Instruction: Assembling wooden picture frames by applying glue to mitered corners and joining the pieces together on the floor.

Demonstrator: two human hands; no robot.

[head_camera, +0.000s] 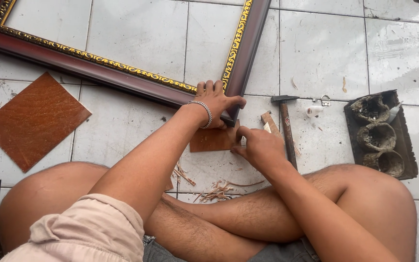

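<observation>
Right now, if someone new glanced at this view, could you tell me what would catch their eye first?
The large dark red wooden picture frame with a gilded inner border lies on the white tiled floor, its near corner pressed down by the left hand. The right hand pinches something small beside that corner, over a small brown board. A wooden-handled hammer lies just right of the hands.

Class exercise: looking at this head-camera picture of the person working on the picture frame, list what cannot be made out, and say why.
- Frame corner: covered by the left hand.
- What the right hand pinches: hidden by its own fingers.
- Picture frame: cut off by the top and left edges.
- Hammer: handle end hidden behind the right hand and leg.
- Contents of the dark tray: too murky to identify.
</observation>
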